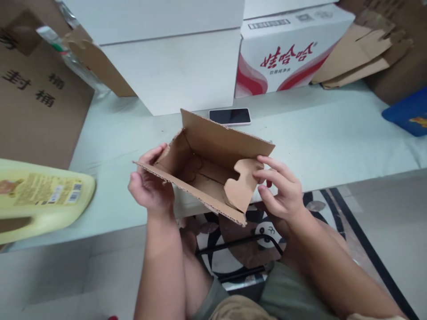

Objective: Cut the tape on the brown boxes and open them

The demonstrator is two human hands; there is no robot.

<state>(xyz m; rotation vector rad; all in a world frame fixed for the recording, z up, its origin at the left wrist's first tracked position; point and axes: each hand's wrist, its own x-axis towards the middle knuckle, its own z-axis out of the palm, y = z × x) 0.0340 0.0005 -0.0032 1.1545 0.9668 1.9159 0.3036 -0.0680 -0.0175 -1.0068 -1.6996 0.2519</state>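
Note:
A small brown cardboard box [213, 142] is held over the front edge of the table, its top open toward me. Two long flaps stand up, one at the back and one at the front. On its right side a notched flap [243, 182] folds inward. My left hand [151, 186] grips the left side of the box, some fingers hidden behind it. My right hand [280, 186] has its fingertips on the notched flap at the right end. Inside, the bottom shows interlocking cut flaps, and I see nothing lying in there.
Behind the box a phone [230, 116] lies on the pale green tabletop [333, 138]. White cartons [196, 71] and a red-and-white carton [287, 62] stand at the back. A yellow jug [50, 200] and a large brown carton [40, 93] are left, folded cardboard [356, 55] right.

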